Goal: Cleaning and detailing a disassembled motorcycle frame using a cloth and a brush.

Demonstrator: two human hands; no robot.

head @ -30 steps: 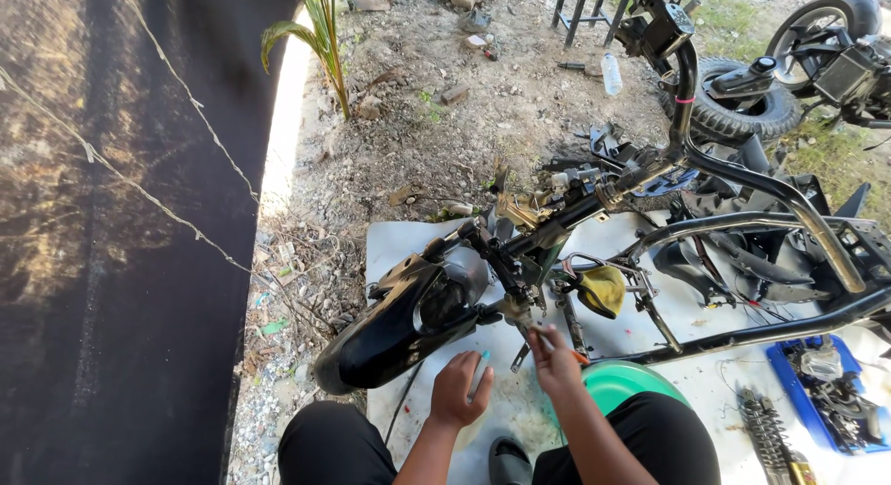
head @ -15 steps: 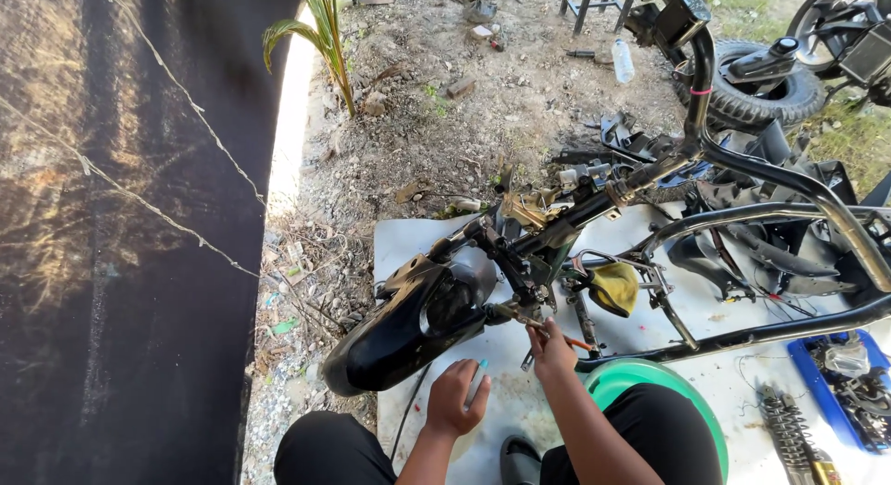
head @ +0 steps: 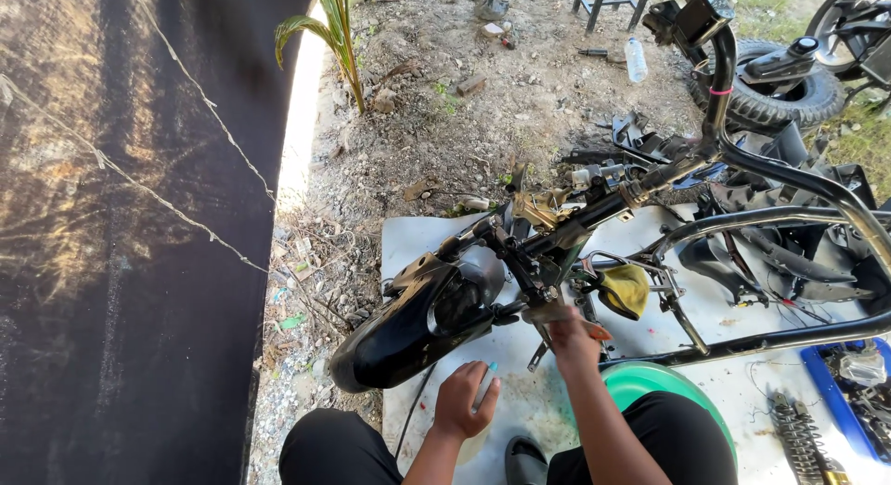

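A stripped scooter frame [head: 789, 174] lies on a white sheet [head: 408, 239], its black front fender [head: 408, 323] pointing toward me. My right hand [head: 568, 332] reaches up under the front fork [head: 524, 262] and grips a small part there; what it holds is hidden by the fingers. My left hand [head: 464, 400] rests palm down on the sheet, fingers spread, just below the fender. A yellow rag [head: 626, 290] hangs on the frame to the right of my right hand. My knees in black trousers fill the bottom edge.
A green basin [head: 650, 383] sits by my right knee. A blue tray [head: 849, 392] of small parts and a shock spring [head: 798, 439] lie at bottom right. A tyre [head: 770, 100], a plastic bottle [head: 636, 58] and a small palm [head: 339, 30] stand on the dirt. A dark wall runs along the left.
My right hand has risen from the sheet to the underside of the fork. My left hand stays flat on the sheet. The view has shifted slightly.
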